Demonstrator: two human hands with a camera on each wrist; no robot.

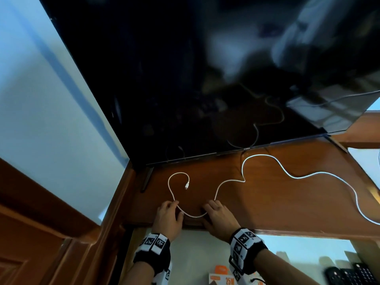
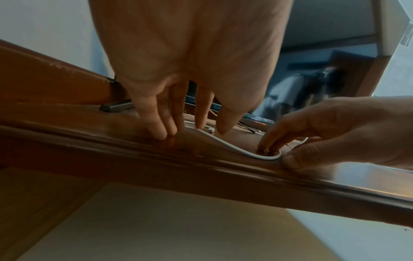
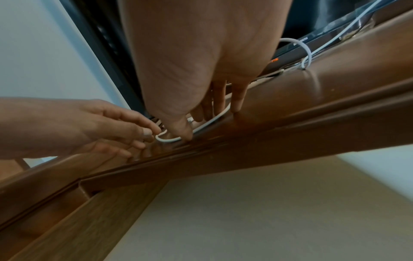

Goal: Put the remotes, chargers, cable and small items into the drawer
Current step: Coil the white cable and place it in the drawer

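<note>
White cable [image 1: 242, 171] snaking across the wooden cabinet top [image 1: 277, 198] in front of the TV [image 1: 185, 79], plug end curled just before the TV's foot. Left hand [image 1: 167, 215] and right hand [image 1: 219, 217] down on the cable's near loop, fingers bent at the tips and touching it; firm grip not discernible. Below the cabinet top, open drawer [image 1: 195, 249] with remotes [image 1: 347, 274] and orange charger boxes [image 1: 222, 275].

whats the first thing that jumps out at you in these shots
The white cable snakes across the brown wooden top under a big dark TV screen. At the near edge the left hand and right hand both have fingers down on it. Below, the open drawer already holds orange charger boxes and black remotes.
</note>
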